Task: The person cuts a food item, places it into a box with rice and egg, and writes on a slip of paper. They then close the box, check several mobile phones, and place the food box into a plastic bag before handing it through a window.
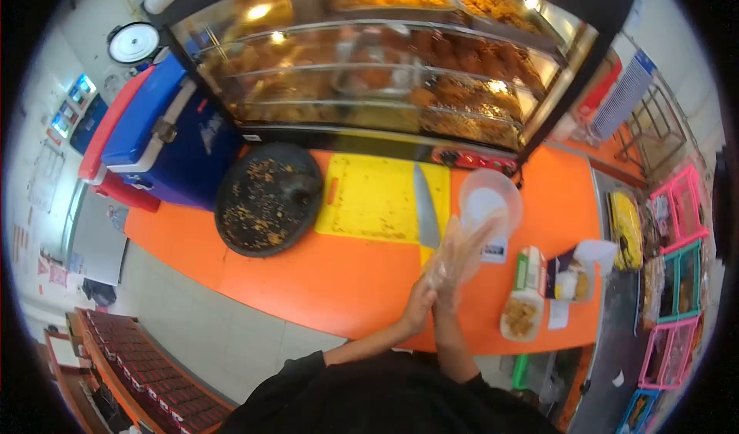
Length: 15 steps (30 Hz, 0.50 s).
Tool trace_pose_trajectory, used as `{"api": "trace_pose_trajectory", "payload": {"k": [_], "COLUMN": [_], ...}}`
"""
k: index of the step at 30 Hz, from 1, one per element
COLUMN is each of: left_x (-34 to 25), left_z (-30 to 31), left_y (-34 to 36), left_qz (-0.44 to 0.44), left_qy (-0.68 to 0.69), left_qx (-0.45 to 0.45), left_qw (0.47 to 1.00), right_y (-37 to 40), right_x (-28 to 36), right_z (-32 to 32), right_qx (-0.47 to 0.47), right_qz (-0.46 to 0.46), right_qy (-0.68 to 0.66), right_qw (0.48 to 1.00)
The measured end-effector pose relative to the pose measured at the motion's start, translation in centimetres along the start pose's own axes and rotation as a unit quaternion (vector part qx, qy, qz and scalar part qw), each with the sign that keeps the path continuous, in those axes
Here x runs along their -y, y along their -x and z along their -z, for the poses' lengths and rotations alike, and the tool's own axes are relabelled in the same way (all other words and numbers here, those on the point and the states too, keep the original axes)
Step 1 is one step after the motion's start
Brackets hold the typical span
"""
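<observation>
Both my hands are raised together over the orange counter (pixel 323 280), pinching a thin clear plastic bag (pixel 460 251). My left hand (pixel 418 301) grips the bag's lower left edge. My right hand (pixel 448 294) holds its lower right edge. The bag stands up between them, in front of a clear plastic tub (pixel 490 197) with white contents. A cleaver (pixel 425 207) lies on the yellow cutting board (pixel 369 199) just left of the bag.
A round black pan (pixel 265 199) with crumbs sits left of the board. Behind stands a glass warmer (pixel 385 56) full of fried food. A blue and red cooler (pixel 165 130) is at left. Small cartons (pixel 530 272), a tray of food (pixel 520 317) and coloured baskets (pixel 677 264) lie right.
</observation>
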<state>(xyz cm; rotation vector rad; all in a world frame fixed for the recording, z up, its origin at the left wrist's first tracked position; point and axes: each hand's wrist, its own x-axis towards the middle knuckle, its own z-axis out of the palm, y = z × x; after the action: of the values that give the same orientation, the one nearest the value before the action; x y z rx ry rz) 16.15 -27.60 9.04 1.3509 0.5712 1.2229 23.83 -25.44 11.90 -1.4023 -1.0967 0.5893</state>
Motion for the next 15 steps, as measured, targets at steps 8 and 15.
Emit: {"api": "trace_pose_trajectory", "payload": {"k": [8, 15], "left_x": [5.3, 8.0], "left_z": [13.9, 16.8], "left_y": [-10.7, -7.0], "left_qz": [0.138, 0.137], "left_qy": [0.054, -0.686], "left_qx": [-0.244, 0.117], "left_qw": [0.958, 0.705], "right_y": [9.6, 5.1], "right_x": [-5.1, -6.6], "right_z": [-5.9, -2.4], "right_qx": [0.109, 0.094], "right_qz": [0.146, -0.071], "right_qy": [0.421, 0.469], "right_qw": [0.889, 0.875]}}
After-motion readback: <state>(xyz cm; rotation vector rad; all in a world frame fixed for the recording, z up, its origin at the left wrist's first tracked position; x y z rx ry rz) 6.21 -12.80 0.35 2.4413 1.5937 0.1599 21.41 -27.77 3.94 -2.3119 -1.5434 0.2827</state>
